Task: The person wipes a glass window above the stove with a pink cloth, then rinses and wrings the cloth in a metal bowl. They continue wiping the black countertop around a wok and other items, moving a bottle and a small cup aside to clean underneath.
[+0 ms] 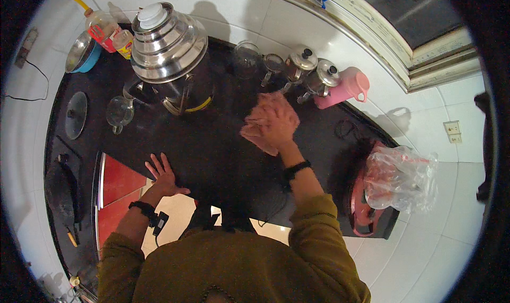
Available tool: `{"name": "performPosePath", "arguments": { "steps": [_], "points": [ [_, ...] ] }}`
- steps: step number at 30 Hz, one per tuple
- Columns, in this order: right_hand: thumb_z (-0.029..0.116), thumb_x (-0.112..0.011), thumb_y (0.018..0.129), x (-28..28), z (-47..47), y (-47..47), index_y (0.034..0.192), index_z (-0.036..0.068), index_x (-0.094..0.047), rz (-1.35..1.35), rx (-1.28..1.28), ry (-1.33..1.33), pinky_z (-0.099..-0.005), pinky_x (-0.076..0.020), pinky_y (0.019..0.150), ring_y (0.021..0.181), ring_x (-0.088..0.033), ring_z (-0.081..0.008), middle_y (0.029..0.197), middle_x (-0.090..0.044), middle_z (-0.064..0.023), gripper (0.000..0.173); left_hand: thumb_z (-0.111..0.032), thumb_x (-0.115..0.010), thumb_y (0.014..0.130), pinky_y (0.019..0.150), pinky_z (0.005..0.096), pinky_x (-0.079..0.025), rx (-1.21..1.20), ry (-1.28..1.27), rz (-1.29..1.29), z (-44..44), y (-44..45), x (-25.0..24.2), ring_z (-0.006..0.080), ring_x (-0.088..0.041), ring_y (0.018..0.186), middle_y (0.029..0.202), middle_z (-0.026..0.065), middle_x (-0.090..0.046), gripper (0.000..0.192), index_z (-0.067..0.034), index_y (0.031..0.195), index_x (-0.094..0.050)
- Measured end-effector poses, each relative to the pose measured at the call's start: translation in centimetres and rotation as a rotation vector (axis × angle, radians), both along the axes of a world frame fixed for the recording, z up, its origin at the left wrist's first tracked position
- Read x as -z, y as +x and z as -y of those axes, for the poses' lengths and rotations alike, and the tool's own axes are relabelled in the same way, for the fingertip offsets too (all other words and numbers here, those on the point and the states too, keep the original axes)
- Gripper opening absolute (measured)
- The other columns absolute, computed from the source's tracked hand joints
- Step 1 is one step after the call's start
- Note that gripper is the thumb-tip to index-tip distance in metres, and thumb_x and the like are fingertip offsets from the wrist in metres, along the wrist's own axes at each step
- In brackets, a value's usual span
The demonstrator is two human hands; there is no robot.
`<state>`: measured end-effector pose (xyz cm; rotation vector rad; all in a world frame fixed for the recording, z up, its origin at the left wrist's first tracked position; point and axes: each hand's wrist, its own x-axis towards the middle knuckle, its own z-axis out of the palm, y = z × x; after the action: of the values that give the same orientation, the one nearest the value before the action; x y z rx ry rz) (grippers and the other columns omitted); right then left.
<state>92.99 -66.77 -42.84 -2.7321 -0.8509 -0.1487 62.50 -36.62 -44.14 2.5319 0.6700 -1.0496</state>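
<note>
My right hand (279, 123) lies on a pink cloth (261, 137) on the black countertop (215, 151), its fingers partly hidden in the folds. To the left, my left hand (164, 181) rests at the counter's near edge with fingers spread and holds nothing. Just beyond the cloth stand two glass pots with metal lids (303, 60) (328, 72), a small glass cup with a handle (273, 63) and a clear glass vessel (246, 58). A pink plastic jug (342, 88) leans or lies beside them.
Back left stands a large stacked metal steamer or pot (169, 44), near a glass cup (120, 111), a glass lid (76, 115) and a blue bowl (88, 60). A wok (61, 187) is far left. At right, a plastic bag (398, 179) overlaps a pink basket (358, 207).
</note>
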Motion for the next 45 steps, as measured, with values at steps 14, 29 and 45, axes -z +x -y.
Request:
{"name": "performPosePath", "arguments": {
  "steps": [14, 29, 45],
  "points": [
    [0.041, -0.061, 0.083, -0.4, 11.6, -7.1, 0.119, 0.023, -0.061, 0.163, 0.602, -0.133, -0.0521, -0.0393, 0.100, 0.122, -0.046, -0.0354, 0.127, -0.053, -0.0083, 0.040, -0.056, -0.091, 0.049, 0.090, 0.0819, -0.027, -0.174, -0.094, 0.025, 0.8, 1.3, -2.9, 0.0605, 0.036, 0.126, 0.141, 0.0335, 0.042, 0.163, -0.001, 0.143, 0.030],
    [0.045, -0.074, 0.066, 0.9, -11.0, -23.1, 0.113, 0.024, -0.065, 0.064, -0.063, 0.249, -0.0726, -0.0215, 0.100, 0.130, -0.038, -0.0391, 0.146, -0.043, -0.0037, 0.052, -0.072, -0.084, 0.042, 0.101, 0.0758, 0.011, 0.170, 0.154, 0.012, 0.5, 0.7, 1.6, 0.0615, 0.032, 0.129, 0.145, 0.0388, 0.030, 0.169, 0.007, 0.142, 0.027],
    [0.039, -0.060, 0.083, 4.2, 33.1, -29.4, 0.151, 0.018, -0.027, 0.015, 1.139, -0.117, -0.0594, -0.0198, 0.112, 0.141, -0.018, -0.0468, 0.156, -0.021, -0.0189, 0.078, -0.052, -0.096, 0.037, 0.112, 0.0646, 0.006, -0.090, 0.239, -0.136, 0.1, 1.9, 1.7, 0.0527, 0.028, 0.137, 0.148, 0.0301, 0.034, 0.174, -0.007, 0.141, 0.036]
  ]
}}
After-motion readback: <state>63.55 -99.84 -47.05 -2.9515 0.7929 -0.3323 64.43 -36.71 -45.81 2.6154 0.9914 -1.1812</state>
